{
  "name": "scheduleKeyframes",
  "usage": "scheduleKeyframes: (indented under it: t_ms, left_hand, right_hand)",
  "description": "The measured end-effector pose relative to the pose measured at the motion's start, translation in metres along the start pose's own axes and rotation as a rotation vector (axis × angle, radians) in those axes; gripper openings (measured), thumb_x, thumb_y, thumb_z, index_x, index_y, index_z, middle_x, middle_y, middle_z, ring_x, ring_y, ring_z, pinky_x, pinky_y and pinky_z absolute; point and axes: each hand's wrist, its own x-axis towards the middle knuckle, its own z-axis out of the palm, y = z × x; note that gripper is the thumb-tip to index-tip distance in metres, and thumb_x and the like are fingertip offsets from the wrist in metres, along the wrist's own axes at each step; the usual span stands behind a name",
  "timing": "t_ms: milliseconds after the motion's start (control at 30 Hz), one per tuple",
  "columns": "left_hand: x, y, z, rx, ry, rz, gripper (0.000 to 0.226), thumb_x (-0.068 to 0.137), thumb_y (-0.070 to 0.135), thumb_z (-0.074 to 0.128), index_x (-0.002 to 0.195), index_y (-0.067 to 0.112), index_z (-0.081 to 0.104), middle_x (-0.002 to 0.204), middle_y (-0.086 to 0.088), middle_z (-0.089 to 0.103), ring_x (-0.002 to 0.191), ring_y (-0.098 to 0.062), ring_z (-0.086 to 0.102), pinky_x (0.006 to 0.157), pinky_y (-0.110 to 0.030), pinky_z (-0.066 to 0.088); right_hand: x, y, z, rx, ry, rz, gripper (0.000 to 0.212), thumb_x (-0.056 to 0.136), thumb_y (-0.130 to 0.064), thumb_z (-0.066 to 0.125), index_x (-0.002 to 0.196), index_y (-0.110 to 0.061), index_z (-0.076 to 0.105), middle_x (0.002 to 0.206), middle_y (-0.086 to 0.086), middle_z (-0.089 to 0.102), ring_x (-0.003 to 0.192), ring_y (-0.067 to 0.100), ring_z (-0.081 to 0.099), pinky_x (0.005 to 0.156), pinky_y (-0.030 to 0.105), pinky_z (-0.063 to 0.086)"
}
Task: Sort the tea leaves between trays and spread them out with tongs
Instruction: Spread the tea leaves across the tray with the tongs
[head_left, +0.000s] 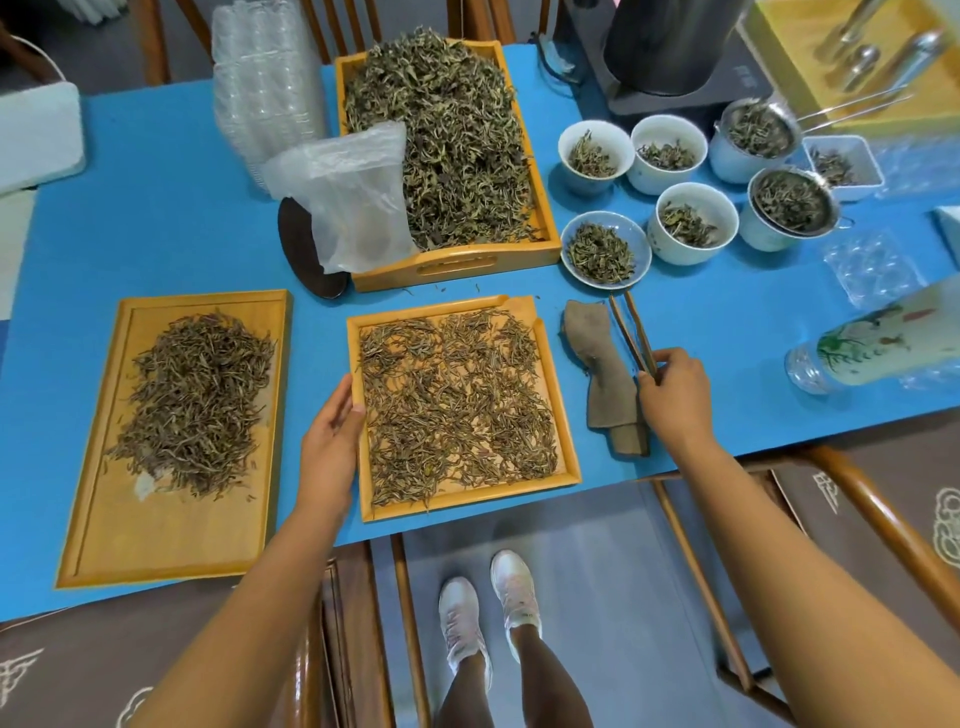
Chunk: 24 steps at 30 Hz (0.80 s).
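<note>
Three wooden trays held tea leaves on the blue surface (171, 156): a heaped far tray (545, 244), a piled left tray (104, 519) and a thinly spread middle tray (569, 457). Left hand (332, 431), fingers straight, touched the middle tray's left edge; right hand (672, 395) pinched wooden tongs (631, 332) beside a folded cloth (597, 364).

A blue surface (166, 208) is covered with wares. Three wooden trays of tea leaves are set on it — a long tray (104, 519) at the left, a square tray (569, 467) in the middle, a deep handled tray (457, 267) behind. White cups (595, 156) of leaves are grouped at the right, with a folded brown cloth (597, 374), wooden tongs (626, 325), stacked clear plastic containers (265, 93) and a painted glass bottle (872, 343).
</note>
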Motion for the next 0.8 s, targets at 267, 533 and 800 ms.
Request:
scheduleKeyframes:
  t_ms: [267, 533, 800]
  left_hand:
    - [0.003, -0.005, -0.002, -0.012, 0.002, -0.004, 0.045, 0.096, 0.013, 0.049, 0.139, 0.022, 0.042, 0.142, 0.004, 0.045, 0.128, -0.011, 0.043, 0.11, -0.033, 0.031]
    - [0.004, -0.007, -0.002, -0.016, 0.003, 0.007, 0.046, 0.095, 0.013, 0.049, 0.139, 0.022, 0.041, 0.144, 0.004, 0.044, 0.129, -0.009, 0.041, 0.108, -0.028, 0.03]
    - [0.002, -0.008, 0.006, 0.045, 0.071, 0.058, 0.044, 0.097, 0.014, 0.046, 0.14, 0.023, 0.04, 0.145, 0.006, 0.041, 0.125, -0.002, 0.038, 0.101, -0.021, 0.029]
  right_hand:
    - [-0.003, 0.001, -0.002, 0.009, -0.019, 0.002, 0.033, 0.088, -0.011, 0.057, 0.118, -0.001, 0.05, 0.117, 0.025, 0.051, 0.108, 0.038, 0.048, 0.092, 0.044, 0.039]
    - [-0.019, -0.026, -0.002, 0.127, 0.099, -0.198, 0.027, 0.092, -0.016, 0.047, 0.117, -0.006, 0.051, 0.117, 0.018, 0.048, 0.111, 0.031, 0.044, 0.092, 0.036, 0.035]
    - [-0.046, -0.043, 0.027, 0.148, -0.051, -0.333, 0.029, 0.096, -0.017, 0.041, 0.12, -0.006, 0.051, 0.115, 0.013, 0.056, 0.108, 0.026, 0.049, 0.089, 0.033, 0.038]
